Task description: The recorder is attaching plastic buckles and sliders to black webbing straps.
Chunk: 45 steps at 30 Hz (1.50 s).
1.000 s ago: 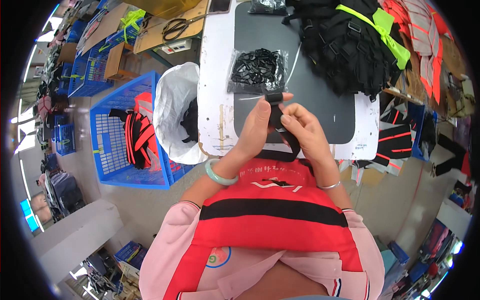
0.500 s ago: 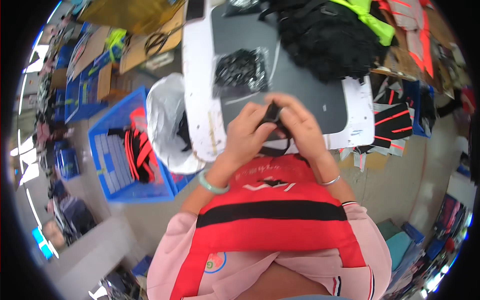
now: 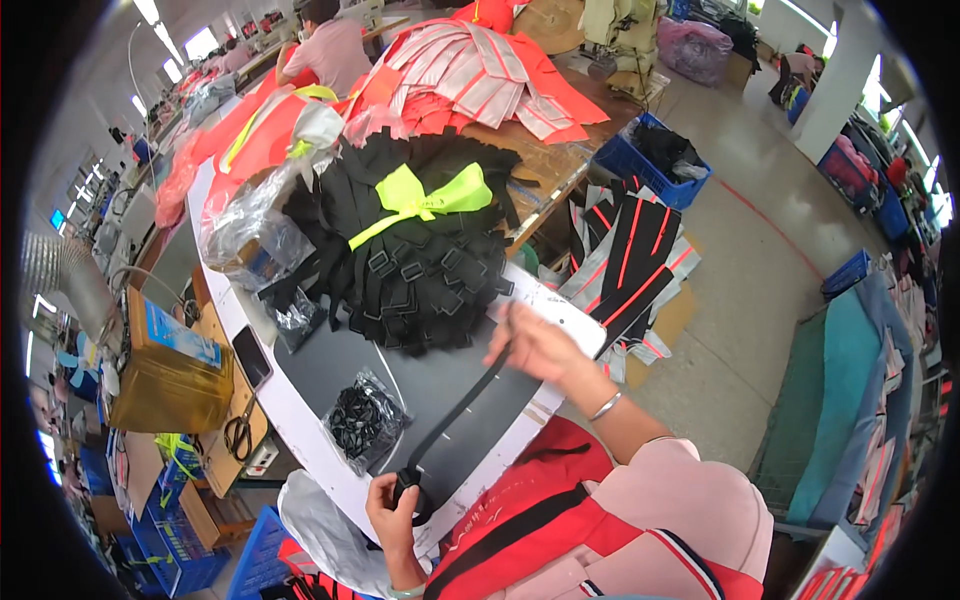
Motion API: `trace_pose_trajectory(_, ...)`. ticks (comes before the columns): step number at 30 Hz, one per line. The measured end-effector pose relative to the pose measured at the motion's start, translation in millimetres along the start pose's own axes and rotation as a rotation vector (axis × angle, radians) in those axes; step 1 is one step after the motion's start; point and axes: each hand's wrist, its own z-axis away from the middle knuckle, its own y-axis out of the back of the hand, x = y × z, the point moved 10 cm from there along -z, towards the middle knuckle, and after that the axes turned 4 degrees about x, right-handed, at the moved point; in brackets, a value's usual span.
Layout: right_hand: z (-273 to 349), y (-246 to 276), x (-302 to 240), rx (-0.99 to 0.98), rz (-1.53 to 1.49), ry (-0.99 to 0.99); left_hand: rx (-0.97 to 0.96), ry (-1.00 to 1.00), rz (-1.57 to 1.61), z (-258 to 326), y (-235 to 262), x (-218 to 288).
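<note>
A black webbing strap (image 3: pixel 455 413) runs taut on a slant above the grey table top (image 3: pixel 470 440). Its lower end, with a dark buckle, is pinched in my left hand (image 3: pixel 390 520) at the near edge of the table. My right hand (image 3: pixel 548 350), slightly blurred, grips the strap's other end up and to the right, near the table's corner. Beyond my hands lies a big heap of black straps with buckles (image 3: pixel 430 285), a neon-yellow strip (image 3: pixel 425 200) across its top. A clear bag of small black parts (image 3: pixel 362 420) sits left of the stretched strap.
A phone (image 3: pixel 252 357) and scissors (image 3: pixel 238 437) lie to the left. Black, grey and red strips (image 3: pixel 635 265) are stacked right of the table. A blue crate (image 3: pixel 655 165) stands farther back. Orange-and-silver pieces (image 3: pixel 470 75) cover a wooden table, with another person (image 3: pixel 330 55) beyond.
My hands, formerly together over the buckle, have moved apart; the right went up and rightward, stretching the strap. The view has swung rightward and up, showing more of the room.
</note>
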Motion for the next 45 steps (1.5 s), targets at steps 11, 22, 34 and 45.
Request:
trace_pose_trajectory(11, 13.9, -75.3, 110.3, -0.238, 1.261, -0.062, -0.059, -0.338, -0.434, -7.2, -45.3, 39.9)
trace_pose_trajectory(22, 39.4, -59.0, 151.5, -0.457, 1.105, -0.336, -0.283, -0.460, -0.669, 18.0, -64.4, 45.5)
trace_pose_trajectory(34, 38.8, -45.5, 170.4, -0.399, 1.018, -0.387, -0.168, -0.430, -0.480, 16.0, -52.0, 37.5)
trace_pose_trajectory(45, 11.5, -89.2, 140.4, -0.160, 1.213, 0.135, 0.049, 0.063, 0.226, 4.6, -28.8, -19.4)
